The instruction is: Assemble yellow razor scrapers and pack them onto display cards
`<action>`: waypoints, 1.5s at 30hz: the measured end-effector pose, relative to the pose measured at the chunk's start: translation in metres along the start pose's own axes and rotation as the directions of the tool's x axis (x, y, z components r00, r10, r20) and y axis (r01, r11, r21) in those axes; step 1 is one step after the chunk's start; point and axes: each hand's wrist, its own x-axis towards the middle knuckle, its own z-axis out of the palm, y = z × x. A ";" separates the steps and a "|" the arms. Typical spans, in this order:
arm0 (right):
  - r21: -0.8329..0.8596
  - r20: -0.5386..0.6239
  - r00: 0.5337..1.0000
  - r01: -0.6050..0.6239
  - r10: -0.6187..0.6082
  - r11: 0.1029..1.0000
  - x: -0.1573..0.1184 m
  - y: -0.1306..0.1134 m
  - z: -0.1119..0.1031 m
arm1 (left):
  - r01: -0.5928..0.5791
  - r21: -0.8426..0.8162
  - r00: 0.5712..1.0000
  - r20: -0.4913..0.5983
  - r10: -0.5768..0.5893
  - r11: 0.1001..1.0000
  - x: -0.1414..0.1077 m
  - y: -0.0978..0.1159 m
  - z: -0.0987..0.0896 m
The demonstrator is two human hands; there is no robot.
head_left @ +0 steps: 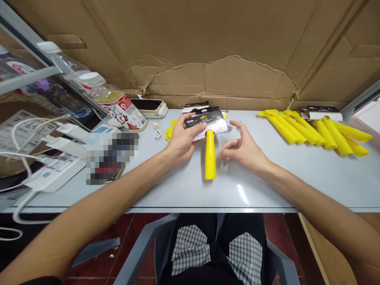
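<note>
My left hand (183,139) grips a black-and-white packaging card (214,119) by its left side, thumb on top. A yellow handle (210,158) sticks out from under the card toward me; the head of this tool is hidden. To the right of the handle, my right hand (245,149) hovers with its index finger raised and the others partly curled, apart from one another and holding nothing visible. More cards (196,106) lie just behind the held one. Small yellow pieces (170,130) show beside my left hand, partly covered by it.
Several yellow handles (308,128) with a card (323,113) lie at the right of the grey table (252,194). On the left are a drink bottle (123,107), a boxy white device (150,107), a short white cable (157,131), a power strip (56,170) and a blurred-out object (111,158). Cardboard (213,39) walls the back.
</note>
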 end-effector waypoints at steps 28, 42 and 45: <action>-0.525 0.059 0.986 0.165 -0.158 0.835 -0.008 -0.001 0.007 | 0.024 0.171 0.981 0.184 -0.056 0.985 0.014 0.002 -0.013; -0.663 0.121 0.966 0.249 -0.227 0.706 -0.006 -0.005 -0.002 | 0.136 0.198 0.948 0.257 -0.185 0.971 0.007 0.015 -0.008; -0.708 0.157 0.967 0.252 -0.201 0.660 -0.008 -0.009 -0.003 | 0.125 0.222 0.961 0.213 -0.174 0.967 0.011 0.015 -0.011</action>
